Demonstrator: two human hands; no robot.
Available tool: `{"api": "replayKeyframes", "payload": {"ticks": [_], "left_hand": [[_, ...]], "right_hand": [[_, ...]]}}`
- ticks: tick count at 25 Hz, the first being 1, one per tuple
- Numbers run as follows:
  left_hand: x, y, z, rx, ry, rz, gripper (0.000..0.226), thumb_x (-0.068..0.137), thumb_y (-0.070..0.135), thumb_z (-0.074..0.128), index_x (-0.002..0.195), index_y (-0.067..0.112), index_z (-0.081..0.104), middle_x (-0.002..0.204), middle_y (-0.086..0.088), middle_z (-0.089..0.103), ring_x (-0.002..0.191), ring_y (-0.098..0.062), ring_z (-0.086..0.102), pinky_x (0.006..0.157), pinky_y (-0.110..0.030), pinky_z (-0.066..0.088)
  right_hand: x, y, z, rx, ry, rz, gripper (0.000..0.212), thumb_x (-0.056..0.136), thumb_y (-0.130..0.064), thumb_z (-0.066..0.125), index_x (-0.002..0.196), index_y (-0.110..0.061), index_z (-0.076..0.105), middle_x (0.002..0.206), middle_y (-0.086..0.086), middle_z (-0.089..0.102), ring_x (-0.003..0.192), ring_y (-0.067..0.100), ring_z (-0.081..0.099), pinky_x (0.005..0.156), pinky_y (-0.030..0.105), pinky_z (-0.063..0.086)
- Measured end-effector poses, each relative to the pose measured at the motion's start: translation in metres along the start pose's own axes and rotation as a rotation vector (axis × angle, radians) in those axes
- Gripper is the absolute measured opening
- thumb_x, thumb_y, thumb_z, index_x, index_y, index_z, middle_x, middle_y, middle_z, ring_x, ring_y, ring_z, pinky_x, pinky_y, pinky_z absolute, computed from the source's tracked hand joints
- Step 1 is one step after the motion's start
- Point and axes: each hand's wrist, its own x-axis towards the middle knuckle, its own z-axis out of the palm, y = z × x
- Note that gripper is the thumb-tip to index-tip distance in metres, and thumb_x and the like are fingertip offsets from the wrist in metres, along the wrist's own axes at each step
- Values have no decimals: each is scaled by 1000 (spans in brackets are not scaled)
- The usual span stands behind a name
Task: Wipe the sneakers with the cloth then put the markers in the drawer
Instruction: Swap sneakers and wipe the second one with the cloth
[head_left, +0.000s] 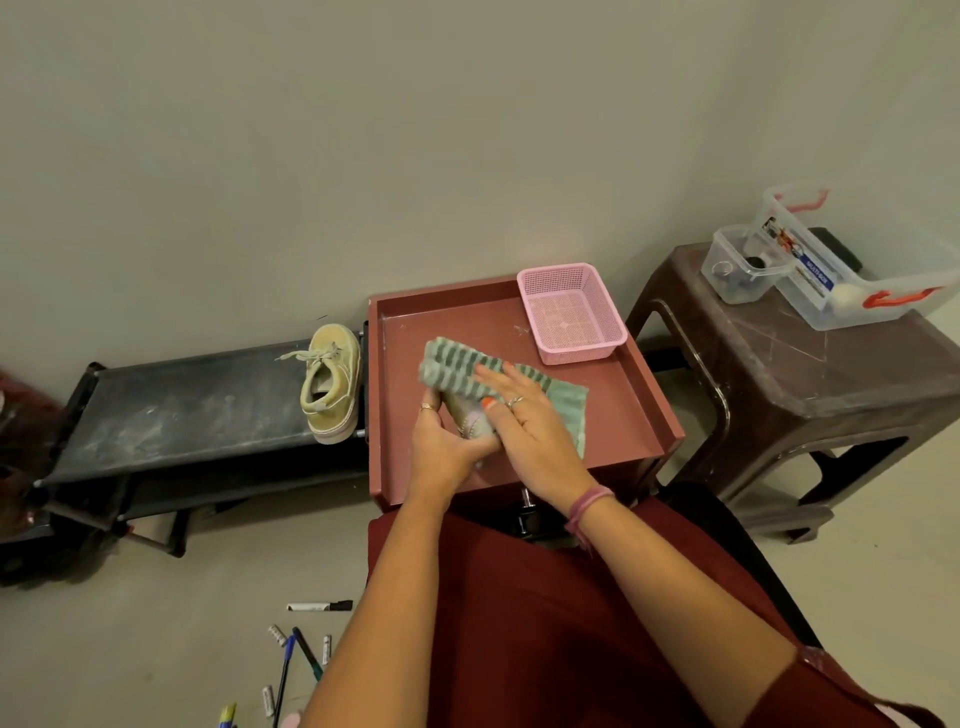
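One pale yellow sneaker (331, 382) stands on the black rack (182, 410) at the left. A second sneaker (470, 418) lies on the red tray table (628, 410), mostly hidden under a green striped cloth (452, 364). My left hand (444, 441) grips that sneaker from the left near its heel. My right hand (524, 415) lies flat on the cloth, fingers straight, pressing it onto the shoe. Several markers (301, 649) lie scattered on the floor at the lower left, one white with a black cap (319, 606). No drawer shows.
A pink mesh basket (571, 312) sits on the tray's far right corner. A brown plastic stool (789, 374) at the right carries clear plastic boxes (831, 260). A bare wall stands behind. My dark red clothing fills the lower middle.
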Motion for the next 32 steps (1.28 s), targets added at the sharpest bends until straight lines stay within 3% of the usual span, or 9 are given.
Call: {"api": "replayKeyframes", "payload": {"ticks": [5, 9, 12, 15, 19, 23, 25, 29, 32], "left_hand": [[4, -6, -3, 12, -1, 13, 92, 43, 34, 94, 124, 36, 49, 120, 8, 61, 113, -8, 59, 93, -33, 51], [1, -9, -12, 29, 7, -4, 79, 53, 15, 85, 122, 28, 49, 112, 10, 64, 97, 5, 60, 80, -12, 48], [0, -8, -17, 37, 33, -11, 72, 58, 13, 81, 120, 27, 47, 112, 9, 63, 95, 0, 60, 74, -5, 45], [-5, -13, -19, 56, -16, 25, 88, 48, 27, 90, 125, 32, 47, 118, 13, 60, 109, -2, 57, 88, -16, 46], [-11, -17, -18, 11, 8, 22, 89, 47, 31, 92, 123, 37, 47, 120, 13, 59, 113, -2, 56, 94, -25, 47], [-9, -15, -17, -102, 15, 23, 85, 51, 17, 85, 125, 27, 46, 118, 11, 61, 109, -3, 60, 84, -15, 47], [-9, -10, -8, -150, -30, 28, 87, 55, 3, 85, 130, 18, 43, 118, 7, 62, 108, -5, 62, 83, -16, 49], [6, 4, 20, -164, -132, 46, 84, 55, -3, 89, 123, 22, 46, 118, 1, 61, 107, -9, 63, 87, -26, 53], [14, 7, 33, -182, -176, 55, 84, 53, 4, 90, 122, 24, 46, 121, 0, 59, 111, -12, 61, 89, -28, 53]], "right_hand": [[45, -13, -18, 216, 38, 423, 24, 91, -25, 46, 74, -19, 60, 77, 0, 60, 75, 18, 53, 74, 41, 43], [17, -18, 2, -331, -103, -3, 39, 98, -25, 37, 134, -22, 51, 138, -5, 51, 128, 12, 42, 109, 32, 31], [16, -18, 11, -519, -101, -129, 43, 99, -28, 33, 140, -19, 44, 148, -5, 40, 139, 14, 30, 115, 31, 23], [57, -22, -1, -375, -207, 237, 37, 99, -26, 32, 103, -7, 63, 113, 13, 63, 100, 27, 57, 78, 32, 39], [55, -23, -2, -91, -219, 358, 29, 96, -24, 37, 76, -14, 55, 81, 4, 58, 70, 17, 48, 69, 35, 36], [7, -23, 8, -173, -144, 29, 37, 99, -26, 37, 134, -28, 51, 137, -17, 47, 131, -1, 32, 109, 22, 21], [4, -17, -1, -98, -108, 23, 37, 99, -23, 39, 134, -25, 51, 139, -17, 45, 134, 0, 30, 112, 22, 19], [16, -21, -41, 371, 85, 323, 25, 95, -20, 48, 82, -14, 68, 88, 4, 70, 84, 18, 65, 78, 30, 51], [16, -14, -65, 385, 132, 366, 23, 97, -19, 47, 85, -16, 66, 81, -1, 67, 71, 7, 61, 59, 13, 48]]}}
